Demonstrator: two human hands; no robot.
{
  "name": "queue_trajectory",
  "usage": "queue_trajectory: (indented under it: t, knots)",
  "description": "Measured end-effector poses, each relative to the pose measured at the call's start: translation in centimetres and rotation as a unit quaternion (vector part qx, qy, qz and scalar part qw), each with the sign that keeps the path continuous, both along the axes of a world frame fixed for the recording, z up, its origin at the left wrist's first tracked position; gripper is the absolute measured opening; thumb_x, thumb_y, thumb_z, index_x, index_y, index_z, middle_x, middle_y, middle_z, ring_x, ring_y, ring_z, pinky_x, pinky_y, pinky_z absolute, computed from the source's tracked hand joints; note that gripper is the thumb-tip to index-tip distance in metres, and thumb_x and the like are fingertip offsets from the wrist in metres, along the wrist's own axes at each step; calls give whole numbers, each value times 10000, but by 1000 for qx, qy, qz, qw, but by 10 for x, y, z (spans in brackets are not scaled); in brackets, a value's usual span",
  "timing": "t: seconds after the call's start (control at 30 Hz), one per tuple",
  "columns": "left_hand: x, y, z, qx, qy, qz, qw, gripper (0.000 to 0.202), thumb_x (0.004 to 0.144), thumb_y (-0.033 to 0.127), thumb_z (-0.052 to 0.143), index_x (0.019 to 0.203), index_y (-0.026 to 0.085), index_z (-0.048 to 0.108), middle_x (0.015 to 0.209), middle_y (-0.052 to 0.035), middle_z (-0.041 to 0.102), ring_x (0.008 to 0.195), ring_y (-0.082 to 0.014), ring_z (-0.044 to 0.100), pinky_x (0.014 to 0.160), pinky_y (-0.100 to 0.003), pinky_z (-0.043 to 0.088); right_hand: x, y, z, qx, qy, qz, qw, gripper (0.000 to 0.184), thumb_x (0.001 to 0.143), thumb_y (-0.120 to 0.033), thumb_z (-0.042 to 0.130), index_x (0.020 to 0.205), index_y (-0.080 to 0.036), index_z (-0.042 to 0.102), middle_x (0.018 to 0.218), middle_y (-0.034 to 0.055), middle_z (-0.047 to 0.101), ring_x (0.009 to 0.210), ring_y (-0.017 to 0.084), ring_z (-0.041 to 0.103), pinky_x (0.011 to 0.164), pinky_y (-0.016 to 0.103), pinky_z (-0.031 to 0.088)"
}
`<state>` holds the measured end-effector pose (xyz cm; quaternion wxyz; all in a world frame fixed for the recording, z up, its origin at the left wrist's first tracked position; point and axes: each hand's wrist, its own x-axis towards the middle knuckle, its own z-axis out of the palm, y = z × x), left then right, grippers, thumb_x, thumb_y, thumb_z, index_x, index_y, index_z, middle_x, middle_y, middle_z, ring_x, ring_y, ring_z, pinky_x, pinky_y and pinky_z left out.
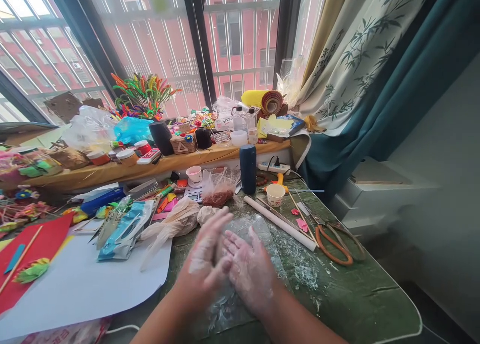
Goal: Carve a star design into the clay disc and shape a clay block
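Note:
My left hand (206,251), dusted with white residue and slightly blurred, has its fingers stretched out. It is tilted over my right hand (253,274), whose whitened palm faces up with the fingers extended. The hands meet near the palm heels, and whether anything small lies between them is hidden. Beneath them a clear plastic sheet (268,231) with white smears lies on the green tabletop (337,299). Just beyond my left fingertips sits a whitish lump (207,215), beside a crumpled plastic bag (180,218). A white rolling rod (281,224) lies to the right of the sheet.
Orange-handled scissors (333,244), a paper cup (276,195) and pink scraps are at the right. Behind stand a dark blue cylinder (248,169) and a bag of brown material (219,191). White paper (131,284) and a blue packet (127,231) cover the left.

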<state>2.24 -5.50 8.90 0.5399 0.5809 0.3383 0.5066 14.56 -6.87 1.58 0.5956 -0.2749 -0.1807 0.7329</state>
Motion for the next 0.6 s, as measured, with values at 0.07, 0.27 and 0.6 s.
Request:
queue_trajectory:
  t: [0.07,0.27,0.6]
  knots:
    - [0,1,2,20,75,-29,997,548,675,327,961,1199,267,812,1522,-120,622,1615,-414,238,1348,-512,24,-2,-3,1,17,29,21,999,855,949,-849,255,1239,-202,733,1311,182,749,1305,344,674,1053,607,534]
    - [-10,28,-10,-109,-113,114,981,481,873,601,733,1112,190,806,1379,-149,720,1472,-374,507,1306,-493,282,10,-9,7,-7,-8,-137,990,761,964,-798,407,1334,-201,700,1450,159,679,1386,333,614,1190,595,424]
    - [1,6,-16,-349,-210,-18,913,616,930,685,584,1256,185,739,1336,-159,741,1427,-406,560,1185,-571,459,17,-13,21,197,-386,-124,893,817,871,-588,770,1580,-279,508,1676,85,449,1578,354,346,1326,582,146]
